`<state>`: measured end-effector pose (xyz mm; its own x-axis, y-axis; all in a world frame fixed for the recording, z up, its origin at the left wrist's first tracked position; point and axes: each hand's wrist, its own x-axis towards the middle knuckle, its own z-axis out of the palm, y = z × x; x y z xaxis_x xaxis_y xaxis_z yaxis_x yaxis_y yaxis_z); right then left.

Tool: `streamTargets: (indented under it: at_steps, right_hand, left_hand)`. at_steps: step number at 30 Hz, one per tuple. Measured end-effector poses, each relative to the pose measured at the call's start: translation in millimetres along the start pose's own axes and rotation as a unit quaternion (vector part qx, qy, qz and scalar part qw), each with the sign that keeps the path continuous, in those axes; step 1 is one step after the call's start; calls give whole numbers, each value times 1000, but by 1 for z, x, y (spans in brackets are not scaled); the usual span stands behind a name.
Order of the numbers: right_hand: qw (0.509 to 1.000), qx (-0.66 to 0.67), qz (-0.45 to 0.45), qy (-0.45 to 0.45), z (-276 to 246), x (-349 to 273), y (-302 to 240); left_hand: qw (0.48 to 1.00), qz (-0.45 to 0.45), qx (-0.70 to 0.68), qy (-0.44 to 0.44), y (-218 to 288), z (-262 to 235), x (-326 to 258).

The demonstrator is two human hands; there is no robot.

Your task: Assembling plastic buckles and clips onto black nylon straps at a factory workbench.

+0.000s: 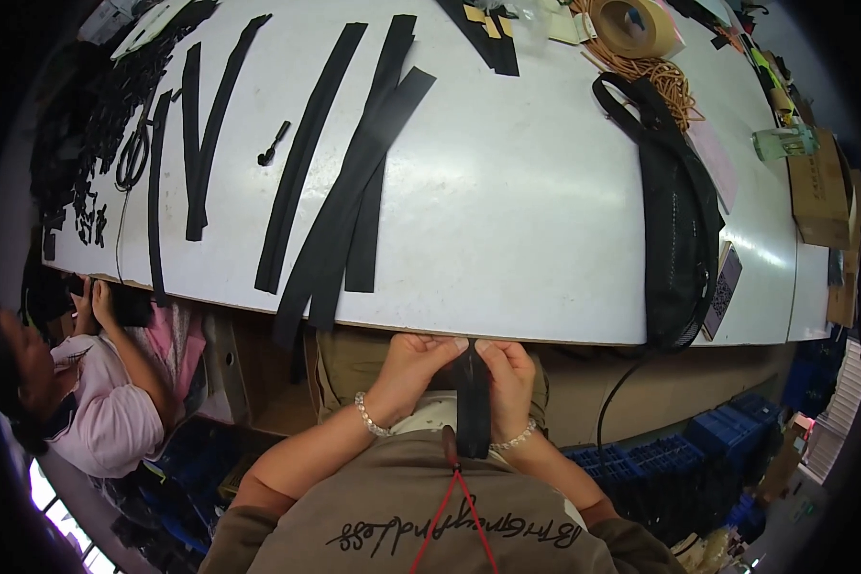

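At the table's front edge, my left hand (413, 370) and my right hand (510, 381) are close together, both closed. Thumbs and fingers pinch the upper end of a black zipper strip (474, 411), one hand on each side. From there the strip hangs down in front of my shirt, with a faint line along its middle. On the table beyond my left hand, long black strips (354, 191) lie crossed, some ends jutting over the edge. A small black zipper pull (275, 143) lies farther back on the white tabletop (517, 220).
On the right a black bag (679, 220) lies near the edge beside a patterned phone-like slab (723, 290). Behind it are a tape roll (631, 27), tan cord (674, 86) and a glass jar (783, 143). Scissors (134, 158) lie left. A co-worker (105, 402) sits at far left.
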<state>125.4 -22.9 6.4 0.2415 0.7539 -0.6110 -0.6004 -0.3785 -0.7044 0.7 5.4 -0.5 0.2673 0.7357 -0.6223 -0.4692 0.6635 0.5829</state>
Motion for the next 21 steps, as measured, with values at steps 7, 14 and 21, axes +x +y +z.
streamTargets:
  at_steps: [7,14,21]
  right_hand:
    - [987,52,151,-5,6,1,-20]
    - [987,3,96,-133,-15,3,-11]
    - [975,-108,35,-191,-24,2,-17]
  left_hand:
    - [998,-22,51,-18,-4,-10,1]
    - [992,37,115,26,-3,-5,-10]
    - [983,84,165,13,-1,-8,-17]
